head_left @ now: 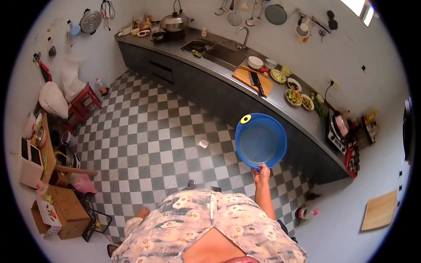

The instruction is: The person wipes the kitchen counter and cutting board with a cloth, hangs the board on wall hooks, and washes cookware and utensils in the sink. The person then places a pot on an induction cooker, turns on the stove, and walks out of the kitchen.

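My right hand [262, 173] grips the near rim of a round blue plastic basin [262, 142], with the thumb over the edge. The basin is held up in front of the counter, and its inside faces me. A yellow ring with a dark centre marks its far left rim. My left hand [143, 212] hangs low beside my body, mostly behind the patterned shirt. Its fingers are too small and blurred to make out. On the counter beyond the basin, a cleaver [256, 83] lies on a wooden cutting board [242, 79].
Along the wall runs a long counter with a sink [226, 56], a white bowl [255, 62], plates of cut vegetables [294, 97] and a gas stove [337, 139]. Red stools [85, 100] and a cardboard box [68, 212] stand at left. A bottle [302, 213] is on the floor at right.
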Motion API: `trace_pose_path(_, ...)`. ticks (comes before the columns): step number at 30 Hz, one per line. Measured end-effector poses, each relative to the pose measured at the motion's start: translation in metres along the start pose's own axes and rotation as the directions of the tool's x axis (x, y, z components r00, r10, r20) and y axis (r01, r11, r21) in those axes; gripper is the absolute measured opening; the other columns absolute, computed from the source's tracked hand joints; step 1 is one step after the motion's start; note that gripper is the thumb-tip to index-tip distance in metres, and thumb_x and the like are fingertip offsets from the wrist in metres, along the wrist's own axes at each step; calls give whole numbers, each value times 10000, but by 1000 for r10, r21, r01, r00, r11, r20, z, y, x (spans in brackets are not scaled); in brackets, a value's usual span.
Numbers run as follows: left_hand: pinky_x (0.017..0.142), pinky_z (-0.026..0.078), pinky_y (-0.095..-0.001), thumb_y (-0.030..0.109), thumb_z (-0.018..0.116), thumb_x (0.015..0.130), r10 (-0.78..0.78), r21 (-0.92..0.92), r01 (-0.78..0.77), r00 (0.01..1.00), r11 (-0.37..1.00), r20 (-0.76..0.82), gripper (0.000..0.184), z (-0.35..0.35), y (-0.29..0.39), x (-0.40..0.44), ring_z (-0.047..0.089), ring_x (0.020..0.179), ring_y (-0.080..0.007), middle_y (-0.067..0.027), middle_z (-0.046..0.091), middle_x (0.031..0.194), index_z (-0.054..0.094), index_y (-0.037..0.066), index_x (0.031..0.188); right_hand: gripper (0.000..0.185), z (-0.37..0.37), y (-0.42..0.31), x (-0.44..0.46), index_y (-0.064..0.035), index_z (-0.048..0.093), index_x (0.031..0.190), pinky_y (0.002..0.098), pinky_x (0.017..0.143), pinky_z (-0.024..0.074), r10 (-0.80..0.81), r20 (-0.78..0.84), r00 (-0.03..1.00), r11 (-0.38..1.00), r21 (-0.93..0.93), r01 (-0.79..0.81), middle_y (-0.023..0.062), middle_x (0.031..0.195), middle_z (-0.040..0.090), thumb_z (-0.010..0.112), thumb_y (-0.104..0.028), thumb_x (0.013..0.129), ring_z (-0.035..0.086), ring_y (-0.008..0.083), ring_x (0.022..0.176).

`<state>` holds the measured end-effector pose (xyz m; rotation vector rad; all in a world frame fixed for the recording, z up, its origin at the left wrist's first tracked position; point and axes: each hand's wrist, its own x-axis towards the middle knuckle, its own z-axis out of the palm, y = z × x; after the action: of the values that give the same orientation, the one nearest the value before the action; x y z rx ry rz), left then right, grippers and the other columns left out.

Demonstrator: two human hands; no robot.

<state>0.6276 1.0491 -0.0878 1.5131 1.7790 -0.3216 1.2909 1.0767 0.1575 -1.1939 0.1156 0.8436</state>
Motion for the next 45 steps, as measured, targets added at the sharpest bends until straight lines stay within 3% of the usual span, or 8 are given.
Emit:
trace_pose_path(6, 842, 467, -392, 181, 529, 856, 567, -113, -615, 773, 781, -286, 314, -184, 278, 183, 599, 962, -346, -201, 630, 1015, 579, 22, 1122, 122, 122, -18, 82, -40, 535, 837, 289, 435, 456, -48, 13, 999, 999, -12, 48, 68, 712, 542, 515, -7, 721, 546, 194, 548)
trace_pose_path(12, 784, 474, -341, 161, 514, 896, 601, -372, -685, 728, 626, -329, 284, -326, 450, 219, 615, 877, -262, -156, 639, 944, 559, 42, 1150, 110, 280, -25, 206, -17, 539, 844, 287, 467, 460, -90, 71, 993, 996, -12, 91, 87, 766, 561, 530, -26, 734, 549, 206, 603)
trace_pose_path(18, 813, 474, -405, 238, 513, 885, 272, 12, -279, 926, 960, -260, 314, -260, 295, 285, 596, 949, -369, -216, 621, 1012, 578, 36, 1117, 167, 456, -19, 342, -13, 497, 914, 288, 462, 463, -40, 130, 991, 999, 33, 36, 112, 778, 532, 507, -18, 747, 549, 221, 605)
trace_pose_path(26, 798, 476, -388, 233, 519, 887, -328, -247, 351, 935, 903, 131, 312, -263, 239, 249, 605, 915, -348, -208, 626, 985, 576, 36, 1122, 398, 626, -9, 522, -33, 435, 1146, 292, 430, 471, -205, 47, 978, 960, -186, 210, 137, 983, 550, 493, 4, 754, 573, 207, 648)
trace_pose_path(28, 794, 477, -383, 232, 521, 887, -326, -275, 351, 936, 895, 132, 312, -284, 250, 277, 607, 906, -342, -206, 628, 979, 575, 36, 1123, 409, 654, -12, 541, -44, 446, 1150, 289, 425, 470, -378, -31, 925, 903, -233, 361, 131, 941, 572, 495, 14, 748, 576, 207, 579)
trace_pose_path(36, 778, 479, -365, 227, 526, 889, -13, -364, -46, 987, 930, -159, 310, -446, 355, 472, 616, 872, -321, -197, 634, 952, 573, 35, 1128, 417, 710, 33, 624, 18, 439, 1158, 307, 400, 488, -240, -394, 887, 880, -473, 28, 182, 988, 590, 555, -38, 761, 626, 267, 638)
trace_pose_path(41, 743, 472, -315, 249, 532, 909, 242, -472, -383, 911, 794, -333, 318, -581, 487, 521, 585, 793, -201, -112, 632, 873, 565, 46, 1152, 245, 708, 103, 706, 72, 530, 975, 307, 404, 494, -26, -251, 968, 879, -467, -98, 183, 810, 605, 540, -67, 773, 610, 264, 553)
trace_pose_path(45, 733, 476, -314, 230, 531, 914, 160, -472, -297, 938, 830, -308, 292, -594, 495, 539, 601, 788, -201, -104, 635, 849, 568, 54, 1144, 238, 724, 133, 739, 67, 518, 976, 293, 393, 482, 86, -215, 973, 833, -520, -189, 178, 755, 605, 533, -58, 774, 595, 249, 503)
